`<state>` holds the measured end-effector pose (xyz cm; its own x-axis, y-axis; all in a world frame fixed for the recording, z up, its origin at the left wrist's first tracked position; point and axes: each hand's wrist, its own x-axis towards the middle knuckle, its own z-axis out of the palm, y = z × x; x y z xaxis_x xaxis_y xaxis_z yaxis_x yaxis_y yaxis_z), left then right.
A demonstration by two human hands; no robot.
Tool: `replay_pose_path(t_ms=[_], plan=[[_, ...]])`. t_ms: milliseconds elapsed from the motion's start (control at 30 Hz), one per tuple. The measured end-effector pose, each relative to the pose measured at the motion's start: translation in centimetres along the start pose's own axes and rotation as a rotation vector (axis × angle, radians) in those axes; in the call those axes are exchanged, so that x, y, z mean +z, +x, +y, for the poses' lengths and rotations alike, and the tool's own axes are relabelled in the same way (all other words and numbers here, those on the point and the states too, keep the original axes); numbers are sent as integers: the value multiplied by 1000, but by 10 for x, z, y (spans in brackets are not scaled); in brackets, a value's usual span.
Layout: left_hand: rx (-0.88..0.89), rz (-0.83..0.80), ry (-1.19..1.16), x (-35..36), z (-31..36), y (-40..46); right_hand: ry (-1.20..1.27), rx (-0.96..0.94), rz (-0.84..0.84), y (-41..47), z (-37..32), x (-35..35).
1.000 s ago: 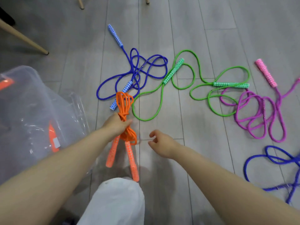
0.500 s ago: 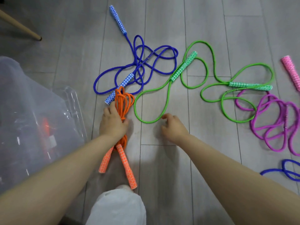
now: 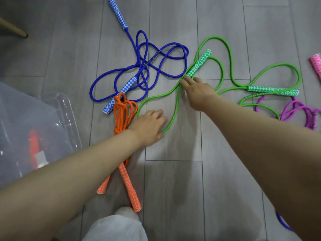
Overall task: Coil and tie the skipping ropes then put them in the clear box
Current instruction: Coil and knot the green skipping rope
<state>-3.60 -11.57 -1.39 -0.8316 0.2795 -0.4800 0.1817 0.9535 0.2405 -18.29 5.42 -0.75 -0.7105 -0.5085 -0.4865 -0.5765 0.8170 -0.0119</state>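
Note:
A coiled and tied orange skipping rope [image 3: 124,112] lies on the floor beside the clear box [image 3: 67,115]. My left hand [image 3: 150,126] is off it, fingers relaxed, hovering over a loop of the loose green rope [image 3: 176,103]. My right hand [image 3: 198,92] stretches forward with straight fingers whose tips touch the lower end of the near green handle [image 3: 201,62]. The second green handle [image 3: 272,90] lies at the right. A loose blue rope [image 3: 151,63] sprawls farther back.
The clear box at the left holds something orange [image 3: 33,146]. A purple rope [image 3: 298,110] and a pink handle [image 3: 317,66] lie at the right edge. A wooden furniture leg [image 3: 13,29] stands far left. My white-clad knee [image 3: 118,226] is at the bottom.
My left hand has let go of the orange bundle, which now lies on the floor, and moved right to the green loop. My right hand has reached forward to the green handle.

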Motion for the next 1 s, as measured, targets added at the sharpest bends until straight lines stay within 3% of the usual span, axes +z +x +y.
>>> replay_pose_path(t_ms=[133, 433, 733, 900, 1000], plan=[[50, -12, 28, 16, 5, -9, 8, -55, -40, 7, 11, -3], [-37, -37, -14, 25, -1, -31, -68, 16, 78, -35, 17, 25], [-56, -7, -233, -1, 48, -71, 652, 284, 143, -171, 19, 1], [71, -14, -319, -70, 92, -95, 974, 361, 143, -248, 8, -43], [12, 8, -577, -127, 129, -118, 1190, 352, 161, -293, -3, -81]])
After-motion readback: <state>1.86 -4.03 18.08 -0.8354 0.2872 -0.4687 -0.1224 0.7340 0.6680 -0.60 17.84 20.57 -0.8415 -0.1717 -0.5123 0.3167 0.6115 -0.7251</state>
